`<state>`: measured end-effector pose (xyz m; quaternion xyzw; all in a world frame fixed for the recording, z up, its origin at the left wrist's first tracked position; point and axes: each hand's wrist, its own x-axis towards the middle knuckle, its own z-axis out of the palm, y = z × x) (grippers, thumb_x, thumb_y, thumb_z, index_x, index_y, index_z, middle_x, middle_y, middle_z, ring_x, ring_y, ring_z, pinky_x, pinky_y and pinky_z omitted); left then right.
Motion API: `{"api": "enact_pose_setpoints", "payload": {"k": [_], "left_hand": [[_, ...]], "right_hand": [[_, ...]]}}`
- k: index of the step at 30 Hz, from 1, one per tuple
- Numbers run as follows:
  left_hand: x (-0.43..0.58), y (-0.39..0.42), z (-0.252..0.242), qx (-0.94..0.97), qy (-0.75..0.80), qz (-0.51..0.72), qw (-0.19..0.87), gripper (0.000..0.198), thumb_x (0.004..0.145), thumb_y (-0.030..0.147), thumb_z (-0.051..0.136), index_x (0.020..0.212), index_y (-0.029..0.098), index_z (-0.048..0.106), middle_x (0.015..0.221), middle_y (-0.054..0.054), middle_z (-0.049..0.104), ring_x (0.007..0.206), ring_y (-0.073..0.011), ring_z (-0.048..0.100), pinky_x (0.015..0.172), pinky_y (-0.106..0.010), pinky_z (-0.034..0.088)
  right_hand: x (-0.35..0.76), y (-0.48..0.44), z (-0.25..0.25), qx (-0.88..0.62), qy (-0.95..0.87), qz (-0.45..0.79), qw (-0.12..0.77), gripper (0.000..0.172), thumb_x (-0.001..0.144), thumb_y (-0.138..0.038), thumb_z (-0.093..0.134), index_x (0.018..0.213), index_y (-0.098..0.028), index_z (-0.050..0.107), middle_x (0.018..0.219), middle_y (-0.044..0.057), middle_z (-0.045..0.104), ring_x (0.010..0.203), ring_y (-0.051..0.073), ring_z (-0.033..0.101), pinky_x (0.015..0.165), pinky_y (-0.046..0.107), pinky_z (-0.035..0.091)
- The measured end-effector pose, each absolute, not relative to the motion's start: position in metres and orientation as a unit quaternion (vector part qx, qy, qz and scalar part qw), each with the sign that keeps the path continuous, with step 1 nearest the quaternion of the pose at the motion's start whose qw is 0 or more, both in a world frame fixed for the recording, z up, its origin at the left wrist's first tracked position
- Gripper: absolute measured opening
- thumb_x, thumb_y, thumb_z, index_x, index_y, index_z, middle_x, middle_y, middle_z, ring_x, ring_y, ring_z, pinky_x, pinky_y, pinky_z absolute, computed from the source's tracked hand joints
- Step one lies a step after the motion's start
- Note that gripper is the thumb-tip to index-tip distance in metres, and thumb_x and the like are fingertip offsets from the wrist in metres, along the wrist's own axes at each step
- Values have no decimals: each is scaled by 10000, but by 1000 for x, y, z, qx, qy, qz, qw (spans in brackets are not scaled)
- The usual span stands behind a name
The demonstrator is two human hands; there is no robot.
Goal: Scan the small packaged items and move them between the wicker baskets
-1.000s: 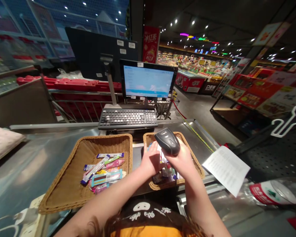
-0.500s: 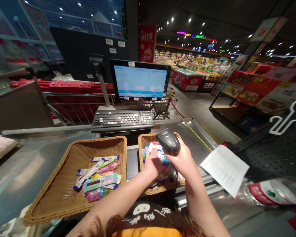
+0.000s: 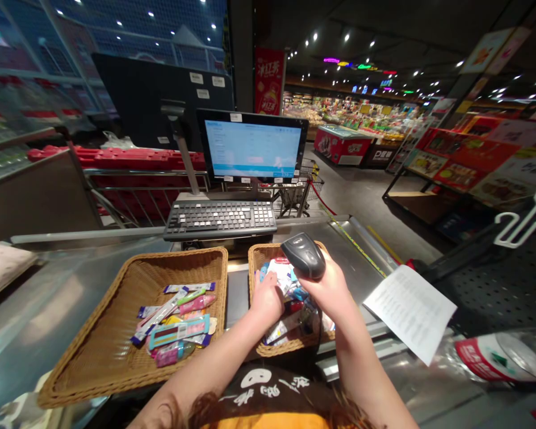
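Observation:
My right hand (image 3: 327,279) is wrapped round a black handheld barcode scanner (image 3: 302,255), held above the right wicker basket (image 3: 252,280). My left hand (image 3: 268,300) reaches into that basket, its fingers closed at the edge of a white packet (image 3: 277,271) with some red and blue on it. Other small packets (image 3: 284,326) lie in the basket below, partly hidden by my hands. The larger left wicker basket (image 3: 111,310) contains several slim sachets and colourful candy packs, among them a light-blue framed pack (image 3: 178,332) and a pink tube (image 3: 196,304).
Behind the baskets stand a black keyboard (image 3: 221,219) and a lit monitor (image 3: 254,149). A printed paper sheet (image 3: 411,313) and a large plastic bottle with a red label (image 3: 486,356) lie on the right. A white hanger (image 3: 524,217) hangs at the right edge.
My left hand has shifted slightly left and toward me, its fingers drawn together at the white packet. The scanner stays almost where it was.

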<state>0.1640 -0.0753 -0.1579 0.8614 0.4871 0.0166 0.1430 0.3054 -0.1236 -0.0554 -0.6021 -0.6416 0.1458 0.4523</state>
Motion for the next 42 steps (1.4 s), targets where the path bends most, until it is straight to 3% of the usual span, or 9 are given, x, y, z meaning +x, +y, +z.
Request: {"api": "enact_pose_setpoints", "payload": {"k": [4,8,13,19,25,36,42], "left_hand": [[159,-76,-155,858,486,47,159,610,654,240,690,1244,120,601,1361,-196,581,1335,-314,476,1210,-544,162],[150,-70,-148,865,474,73,149,434,638,215,691,1068,157,682,1266,-151,648,1273,-301,535,1190,-534,226],[137,-61,-131,893,424,94,117,171,724,232,638,858,180,730,1305,-118,644,1354,-323,460,1171,-605,209],[115,-51,-113,908,379,168,63,152,808,280,625,852,198,745,1401,-104,575,1378,-331,430,1157,-654,195],[98,-44,-100,907,371,199,24,80,775,245,653,779,197,717,1464,-111,507,1406,-327,391,1152,-662,189],[69,-46,-72,906,365,213,-27,203,823,261,608,992,222,714,1550,-114,379,1455,-304,310,1185,-622,99],[55,-43,-65,897,373,228,-65,241,841,271,587,1050,230,700,1557,-112,366,1455,-307,311,1180,-627,107]], "right_hand": [[307,-122,-57,-602,-640,148,454,428,731,-276,657,1147,-179,622,1132,123,678,1048,303,638,920,449,503],[308,-121,-57,-600,-642,151,453,403,733,-279,657,1123,-181,624,1120,120,678,1040,298,638,920,442,499],[306,-119,-55,-593,-641,150,463,367,727,-273,658,1083,-187,627,1085,103,678,996,279,642,901,426,504],[301,-119,-51,-590,-643,146,466,341,727,-290,659,1052,-189,635,1083,107,673,1000,283,636,914,439,496],[298,-120,-53,-590,-644,137,468,376,737,-315,659,1087,-179,640,1148,128,669,1079,304,622,960,466,484],[289,-122,-51,-603,-626,92,485,472,721,-395,686,1131,-163,653,1067,130,710,1077,329,632,918,486,516],[280,-125,-44,-599,-631,97,483,365,746,-406,664,1026,-173,658,953,111,709,1072,322,630,947,487,503]]}}
